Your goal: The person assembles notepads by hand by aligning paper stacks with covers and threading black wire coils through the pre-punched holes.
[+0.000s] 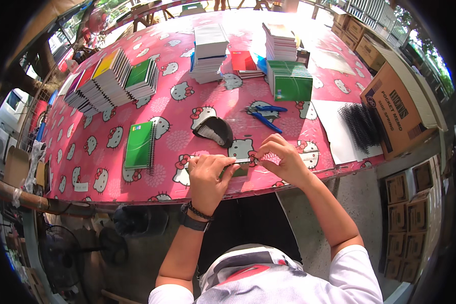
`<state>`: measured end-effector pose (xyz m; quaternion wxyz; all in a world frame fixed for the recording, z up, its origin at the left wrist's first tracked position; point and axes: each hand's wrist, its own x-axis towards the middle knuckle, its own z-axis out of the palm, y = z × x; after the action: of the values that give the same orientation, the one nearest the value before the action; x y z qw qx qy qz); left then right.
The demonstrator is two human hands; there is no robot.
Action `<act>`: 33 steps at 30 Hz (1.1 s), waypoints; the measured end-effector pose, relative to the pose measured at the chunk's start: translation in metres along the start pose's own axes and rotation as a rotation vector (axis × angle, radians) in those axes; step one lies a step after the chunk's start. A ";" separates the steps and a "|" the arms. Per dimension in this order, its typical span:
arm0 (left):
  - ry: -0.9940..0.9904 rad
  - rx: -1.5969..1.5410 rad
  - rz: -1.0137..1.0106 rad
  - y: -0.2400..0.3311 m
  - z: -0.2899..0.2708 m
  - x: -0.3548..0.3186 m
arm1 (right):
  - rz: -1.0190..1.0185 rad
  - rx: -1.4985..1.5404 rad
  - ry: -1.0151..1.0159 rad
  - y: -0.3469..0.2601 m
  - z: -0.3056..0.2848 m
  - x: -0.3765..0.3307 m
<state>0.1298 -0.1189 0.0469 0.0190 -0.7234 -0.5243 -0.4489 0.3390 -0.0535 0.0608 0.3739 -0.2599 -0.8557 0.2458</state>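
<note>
With both hands close together before the body, at the near edge of the pink patterned desk [177, 139], seen in the head view. Reaching up from the lower edge with the left forearm, slanting slightly rightward, with a dark watch [191, 223] and a beaded bracelet [200, 213] around the wrist. With the left hand [208, 175] back upward, fingers bent over and thumb angled to the right, holding a small green notepad [240, 170] on the desk, largely covered by the fingers. Coming in from the right with the other forearm, elbow bent outward, slanting up and leftward to the notepad's right end. With the right hand [279, 158] narrowed there, thumb and forefinger nearly together; too small to tell whether pinching something or only touching the end. Just beyond, on the desk, a black half-round holder [215, 130] with a pale inside, then blue-handled pliers [268, 116]. To the left, well apart, a green spiral notebook [138, 146]. To the right, black wire coils [361, 126] partly on a white sheet [334, 139], beside a cardboard box [405, 109]. Farther back, stacked green notebooks [291, 83]
</note>
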 end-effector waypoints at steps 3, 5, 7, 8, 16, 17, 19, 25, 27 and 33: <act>0.004 -0.001 -0.010 0.002 0.000 0.000 | 0.068 0.116 -0.039 -0.001 0.000 -0.001; 0.000 0.013 -0.012 0.003 -0.002 -0.001 | 0.258 0.233 -0.199 -0.002 -0.003 -0.002; -0.010 0.019 -0.017 0.004 -0.003 -0.002 | 0.302 0.242 -0.255 -0.006 -0.006 -0.001; -0.018 0.019 -0.020 0.004 -0.004 -0.002 | 0.250 0.195 -0.229 -0.012 -0.009 0.003; -0.253 -0.077 -0.027 0.020 -0.003 0.009 | 0.502 0.529 -0.473 -0.004 -0.011 0.009; -0.264 -0.083 -0.034 0.020 -0.003 0.009 | 0.572 0.580 -0.487 -0.005 -0.017 0.014; -0.282 -0.100 -0.047 0.020 -0.008 0.009 | 0.458 0.562 -0.478 0.007 -0.022 0.030; -0.272 -0.054 -0.144 0.031 -0.011 0.007 | -0.173 -0.173 -0.454 0.035 0.025 0.102; -0.247 -0.108 -0.102 0.027 -0.007 0.010 | -0.248 -0.256 -0.666 0.051 0.052 0.107; -0.087 -0.003 -0.091 0.014 -0.009 0.016 | -0.037 -0.454 -0.754 0.035 0.046 0.110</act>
<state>0.1357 -0.1173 0.0694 -0.0255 -0.7175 -0.5563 -0.4184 0.2482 0.0309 0.0681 -0.0266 -0.2123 -0.9691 0.1225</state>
